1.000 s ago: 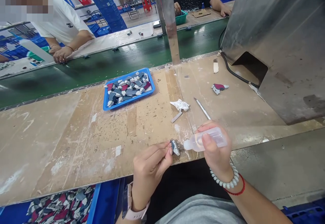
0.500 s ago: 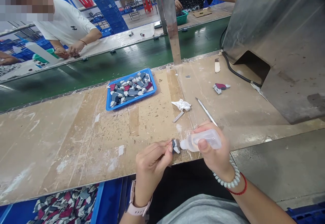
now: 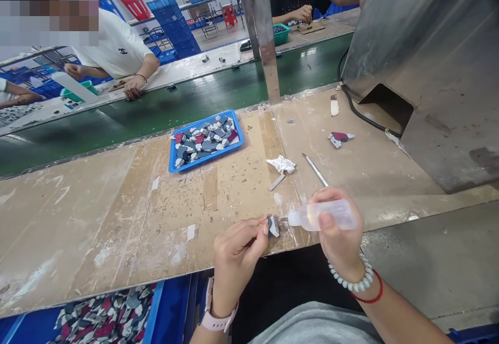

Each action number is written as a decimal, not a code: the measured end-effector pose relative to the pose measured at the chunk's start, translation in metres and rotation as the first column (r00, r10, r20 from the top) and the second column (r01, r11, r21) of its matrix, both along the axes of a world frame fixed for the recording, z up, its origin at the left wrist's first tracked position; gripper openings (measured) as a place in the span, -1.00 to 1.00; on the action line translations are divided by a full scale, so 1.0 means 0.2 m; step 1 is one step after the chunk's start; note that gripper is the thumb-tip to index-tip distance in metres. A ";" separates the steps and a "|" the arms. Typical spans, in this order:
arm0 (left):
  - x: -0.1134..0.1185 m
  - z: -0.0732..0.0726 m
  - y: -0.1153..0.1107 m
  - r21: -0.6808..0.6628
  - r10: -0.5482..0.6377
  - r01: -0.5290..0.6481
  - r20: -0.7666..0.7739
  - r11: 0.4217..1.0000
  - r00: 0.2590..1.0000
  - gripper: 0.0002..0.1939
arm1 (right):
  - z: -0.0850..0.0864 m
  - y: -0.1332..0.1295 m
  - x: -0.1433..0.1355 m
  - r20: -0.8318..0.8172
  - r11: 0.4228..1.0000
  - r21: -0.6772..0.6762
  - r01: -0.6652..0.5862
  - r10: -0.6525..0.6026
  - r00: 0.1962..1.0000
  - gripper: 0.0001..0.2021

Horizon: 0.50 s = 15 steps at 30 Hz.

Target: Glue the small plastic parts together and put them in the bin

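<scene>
Near the front edge of the table, my left hand (image 3: 241, 242) pinches a small dark-grey and white plastic piece (image 3: 274, 226) between thumb and fingertips. My right hand (image 3: 339, 235) is wrapped round a translucent squeeze bottle (image 3: 335, 215), held on its side. Its thin tip points left at the piece, close to it; whether the two touch I cannot tell. Beyond my right hand lies a silver craft knife (image 3: 316, 170). A crumpled white tissue (image 3: 281, 164) and a short grey strip (image 3: 276, 182) rest to the left of the knife.
A blue tray (image 3: 206, 164) of grey, white and maroon pieces stands farther back. A maroon-and-white piece (image 3: 340, 139) lies near a metal housing (image 3: 440, 89). Below the left table edge is a blue crate (image 3: 154, 313) of similar pieces. Two co-workers sit across the green conveyor belt (image 3: 218, 81).
My right hand has drawn the bottle slightly right, widening the gap between its white cap and the piece. The piece is turned a little in my left hand. Co-workers' hands have moved.
</scene>
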<state>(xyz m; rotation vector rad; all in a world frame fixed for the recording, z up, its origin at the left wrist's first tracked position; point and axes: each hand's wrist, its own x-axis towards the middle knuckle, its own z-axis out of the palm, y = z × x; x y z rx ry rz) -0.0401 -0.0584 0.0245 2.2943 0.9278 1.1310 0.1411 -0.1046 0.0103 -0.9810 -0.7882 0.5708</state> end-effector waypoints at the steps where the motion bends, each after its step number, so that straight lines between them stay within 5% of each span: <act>1: 0.00 0.00 0.00 0.009 -0.005 0.005 -0.002 1.000 1.000 -0.83 | 0.01 -0.01 0.01 -0.106 1.000 0.014 0.009 -0.007 0.994 -0.72; 4: -0.01 0.00 -0.02 0.046 -0.014 0.015 -0.021 0.999 1.000 -0.86 | 0.04 -0.05 0.06 -0.353 1.000 -0.006 -0.031 0.026 0.935 -0.64; 8: -0.02 -0.02 -0.07 0.105 -0.012 0.018 -0.056 0.994 0.998 -0.86 | 0.09 -0.12 0.21 -0.471 0.976 -0.143 -0.163 0.078 0.879 -0.54; 12: -0.04 -0.07 -0.12 0.189 0.050 -0.021 -0.150 0.982 0.987 -0.76 | 0.07 -0.16 0.35 -0.280 0.978 -0.207 0.032 -0.090 0.956 -0.65; 15: -0.03 -0.09 -0.15 0.204 0.105 -0.074 -0.144 0.976 0.984 -0.76 | 0.03 -0.15 0.43 0.012 0.942 -0.238 0.237 -0.241 0.971 -0.55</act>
